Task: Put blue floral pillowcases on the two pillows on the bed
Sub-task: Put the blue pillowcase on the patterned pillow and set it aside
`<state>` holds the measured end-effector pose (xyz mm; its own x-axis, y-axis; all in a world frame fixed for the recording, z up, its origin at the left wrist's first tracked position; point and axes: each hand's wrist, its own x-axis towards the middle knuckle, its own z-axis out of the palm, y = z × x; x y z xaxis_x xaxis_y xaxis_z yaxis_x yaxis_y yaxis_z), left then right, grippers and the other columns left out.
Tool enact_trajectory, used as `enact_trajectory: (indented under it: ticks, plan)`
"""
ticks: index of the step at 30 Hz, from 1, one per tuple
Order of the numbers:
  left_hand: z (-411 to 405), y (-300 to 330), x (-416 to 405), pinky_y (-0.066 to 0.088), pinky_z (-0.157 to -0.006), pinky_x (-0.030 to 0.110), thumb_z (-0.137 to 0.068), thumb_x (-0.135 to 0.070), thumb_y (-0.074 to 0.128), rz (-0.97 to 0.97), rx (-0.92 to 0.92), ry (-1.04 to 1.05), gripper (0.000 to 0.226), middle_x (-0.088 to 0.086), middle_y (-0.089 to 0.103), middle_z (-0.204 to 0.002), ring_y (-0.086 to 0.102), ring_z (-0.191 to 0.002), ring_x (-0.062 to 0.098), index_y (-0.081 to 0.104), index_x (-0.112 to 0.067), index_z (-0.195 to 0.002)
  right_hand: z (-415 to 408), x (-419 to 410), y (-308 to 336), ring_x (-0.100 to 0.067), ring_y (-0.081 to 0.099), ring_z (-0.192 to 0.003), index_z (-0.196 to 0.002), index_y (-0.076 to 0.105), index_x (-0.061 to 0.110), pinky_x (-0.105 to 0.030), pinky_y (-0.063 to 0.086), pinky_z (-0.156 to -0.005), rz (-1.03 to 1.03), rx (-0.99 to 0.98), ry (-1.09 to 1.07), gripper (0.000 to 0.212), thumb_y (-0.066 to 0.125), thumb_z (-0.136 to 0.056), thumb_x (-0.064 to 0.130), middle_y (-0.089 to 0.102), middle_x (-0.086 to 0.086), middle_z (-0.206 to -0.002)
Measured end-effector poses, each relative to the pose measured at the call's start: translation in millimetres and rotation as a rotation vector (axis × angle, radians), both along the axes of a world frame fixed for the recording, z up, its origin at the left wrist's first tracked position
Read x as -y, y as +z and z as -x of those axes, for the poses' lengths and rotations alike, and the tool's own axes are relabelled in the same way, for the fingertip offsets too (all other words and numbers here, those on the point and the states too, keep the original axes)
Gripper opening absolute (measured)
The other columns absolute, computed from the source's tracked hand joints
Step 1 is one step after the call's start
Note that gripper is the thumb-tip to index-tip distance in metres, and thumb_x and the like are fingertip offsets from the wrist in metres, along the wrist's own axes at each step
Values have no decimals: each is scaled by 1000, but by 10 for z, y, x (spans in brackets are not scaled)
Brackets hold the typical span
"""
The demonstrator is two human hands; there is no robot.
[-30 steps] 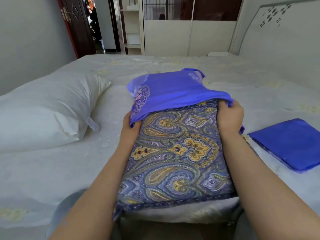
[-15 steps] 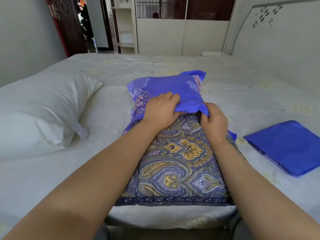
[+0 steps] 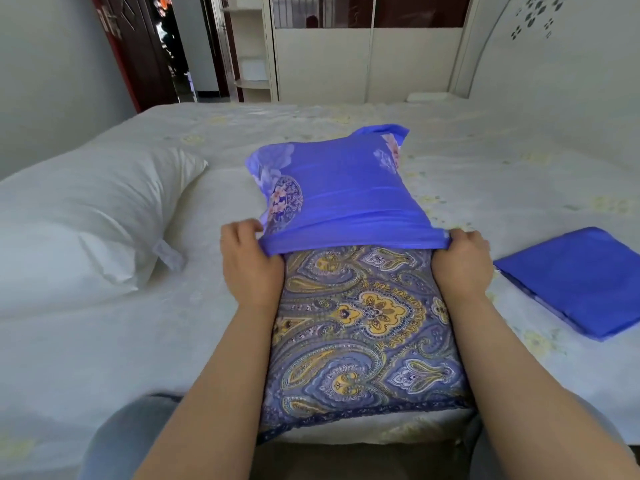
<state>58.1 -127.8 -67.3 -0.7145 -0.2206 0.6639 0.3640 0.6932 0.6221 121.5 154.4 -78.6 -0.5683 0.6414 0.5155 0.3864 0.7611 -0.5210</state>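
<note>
Pillowcase [image 3: 341, 188] covers only the far half of the patterned pillow [image 3: 367, 327], which lies at the near edge of the bed [image 3: 485, 168]. Left hand [image 3: 251, 268] and right hand [image 3: 462, 261] pinch its open hem; fingertips are hidden under cloth. A folded pillowcase [image 3: 575, 282] is cut off at right, near the bed's right edge.

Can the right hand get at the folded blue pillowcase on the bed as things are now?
Probably yes, but not at once. The folded pillowcase lies uncovered just beside the right hand, with only bare sheet between them. However, that hand grips the edge of the blue floral pillowcase and must release it first.
</note>
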Motion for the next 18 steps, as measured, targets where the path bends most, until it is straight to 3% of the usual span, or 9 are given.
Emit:
enact_trajectory:
  ticks: [2, 5, 7, 9, 11, 13, 15, 18]
  plan:
    - [-105, -175, 61, 37, -62, 34, -68, -5, 55, -85, 62, 26, 35, 9, 48, -108, 52, -93, 32, 53, -13, -101, -33, -128, -86, -43, 50, -103, -107, 60, -3, -44, 42, -78, 166, 67, -48, 31, 37, -90, 10, 53, -29, -111]
    - [-109, -276, 79, 34, -69, 29, -79, -8, 51, -394, 302, 42, 25, 7, 53, -104, 55, -92, 29, 51, -14, -103, -74, -239, -178, -35, 53, -84, -76, 53, 1, -35, 37, -69, 452, 138, 52, 24, 37, -92, 6, 58, -30, -96]
    - [-84, -297, 65, 33, -71, 26, -84, -6, 48, -522, 473, -2, 18, 8, 59, -98, 57, -92, 28, 54, -13, -99, -120, -239, -227, -30, 52, -82, -71, 53, 4, -30, 33, -65, 562, 52, 122, 26, 38, -93, 4, 59, -22, -86]
    - [-111, -303, 35, 32, -68, 24, -85, -4, 47, -522, 407, -20, 20, 9, 63, -97, 55, -86, 22, 59, -13, -98, -190, -167, -248, -21, 55, -95, -98, 66, 4, -27, 39, -76, 581, -160, 161, 26, 41, -98, 10, 61, -10, -97]
    - [-166, -276, -15, 32, -67, 22, -86, -4, 48, -499, 243, -48, 19, 6, 64, -95, 53, -82, 16, 61, -12, -98, -246, -60, -231, -9, 53, -105, -118, 63, 8, -23, 42, -90, 576, -382, 239, 28, 43, -100, 14, 60, -1, -112]
    - [-183, -263, -39, 34, -66, 21, -84, -10, 51, -458, 105, -122, 15, 3, 62, -90, 51, -77, 10, 61, -10, -94, -272, 49, -194, -1, 55, -93, -112, 64, 12, -19, 43, -84, 631, -505, 292, 26, 41, -100, 11, 63, 0, -104]
    - [-173, -262, -39, 32, -62, 22, -80, -20, 48, -365, -15, -181, 17, 2, 57, -78, 44, -68, 6, 60, -8, -83, -279, 132, -167, 0, 57, -85, -93, 61, 19, -19, 44, -78, 705, -598, 314, 27, 38, -100, 7, 63, -2, -95]
    - [-264, -146, -104, 24, -51, 29, -81, -26, 44, -270, -121, -265, 22, -4, 36, -57, 28, -55, 8, 38, -24, -60, -251, 151, -85, 6, 50, -64, -79, 49, 20, -9, 38, -63, 806, -660, 227, 31, 34, -99, 2, 52, 3, -78]
